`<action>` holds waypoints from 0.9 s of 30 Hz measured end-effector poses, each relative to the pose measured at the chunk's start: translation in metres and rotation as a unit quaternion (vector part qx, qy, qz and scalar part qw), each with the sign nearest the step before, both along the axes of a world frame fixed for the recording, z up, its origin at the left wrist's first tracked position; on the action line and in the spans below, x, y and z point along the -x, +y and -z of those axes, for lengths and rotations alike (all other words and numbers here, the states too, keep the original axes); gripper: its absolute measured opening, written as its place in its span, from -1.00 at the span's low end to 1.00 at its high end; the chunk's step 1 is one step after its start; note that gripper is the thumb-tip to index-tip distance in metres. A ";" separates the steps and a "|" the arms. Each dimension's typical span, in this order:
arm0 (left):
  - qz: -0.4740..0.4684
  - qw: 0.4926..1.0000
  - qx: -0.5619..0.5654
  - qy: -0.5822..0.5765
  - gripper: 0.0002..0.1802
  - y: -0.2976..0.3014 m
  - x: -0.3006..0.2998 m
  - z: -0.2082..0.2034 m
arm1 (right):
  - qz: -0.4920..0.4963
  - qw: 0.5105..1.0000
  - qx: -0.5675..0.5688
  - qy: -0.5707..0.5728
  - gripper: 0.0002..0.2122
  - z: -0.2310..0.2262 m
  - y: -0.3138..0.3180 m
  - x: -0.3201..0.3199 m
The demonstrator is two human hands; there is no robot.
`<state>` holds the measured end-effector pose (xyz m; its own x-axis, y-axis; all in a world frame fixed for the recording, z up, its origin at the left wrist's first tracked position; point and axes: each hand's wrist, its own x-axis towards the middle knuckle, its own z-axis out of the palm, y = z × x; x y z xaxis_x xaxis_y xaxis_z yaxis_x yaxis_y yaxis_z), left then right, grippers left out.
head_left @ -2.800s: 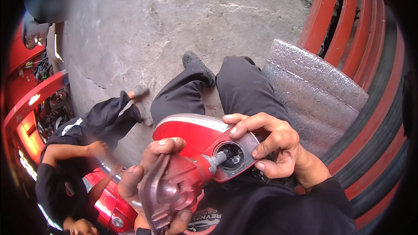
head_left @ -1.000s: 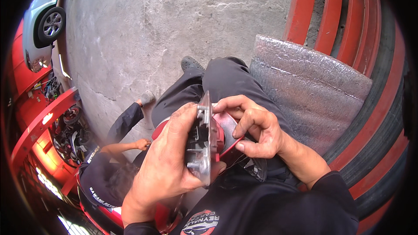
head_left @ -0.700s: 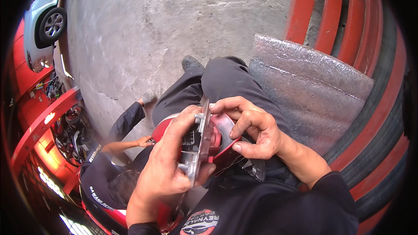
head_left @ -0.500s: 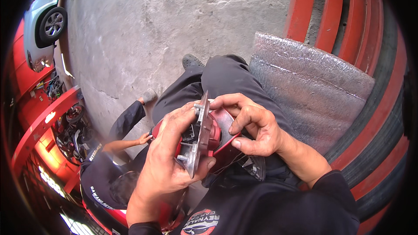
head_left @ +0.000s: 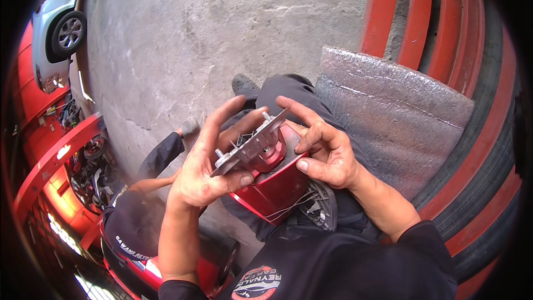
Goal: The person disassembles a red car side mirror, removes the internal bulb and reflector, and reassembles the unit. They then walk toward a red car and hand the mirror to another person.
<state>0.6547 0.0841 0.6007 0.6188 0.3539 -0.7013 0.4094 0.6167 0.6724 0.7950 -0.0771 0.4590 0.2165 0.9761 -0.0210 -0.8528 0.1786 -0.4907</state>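
Bracket (head_left: pixel 251 149), studded, gripped by left fingers (head_left: pixel 235 181), glossy red housing (head_left: pixel 270 190), pinched by right fingers (head_left: pixel 317 170)

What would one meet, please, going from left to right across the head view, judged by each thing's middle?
Grey spoked car wheel with black tyre → person's left hand → grey metal plate with protruding studs → person's right hand → crinkled silver foil-faced sheet.
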 end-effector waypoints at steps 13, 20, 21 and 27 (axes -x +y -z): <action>0.251 0.952 -0.127 0.119 -0.48 0.025 0.005 -0.002 | -0.012 0.998 0.065 0.010 -0.88 0.010 0.000 0.000; 0.189 0.948 -0.233 0.110 -0.59 0.009 0.000 0.016 | -0.001 0.995 0.096 0.032 -0.87 0.015 0.007 -0.001; 0.186 0.944 -0.255 0.095 -0.63 0.007 0.000 0.018 | 0.001 0.995 0.099 0.014 -0.88 0.017 0.006 -0.001; 0.218 0.925 -0.287 0.117 -0.59 0.030 -0.005 0.042 | 0.003 0.951 0.294 -0.096 -0.79 0.028 0.025 0.012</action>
<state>0.6599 0.1141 0.5583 0.6461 0.4614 -0.6080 0.7106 -0.0732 0.6997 0.7828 -0.0519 0.4308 0.2761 0.8067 -0.5224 -0.7371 -0.1710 -0.6538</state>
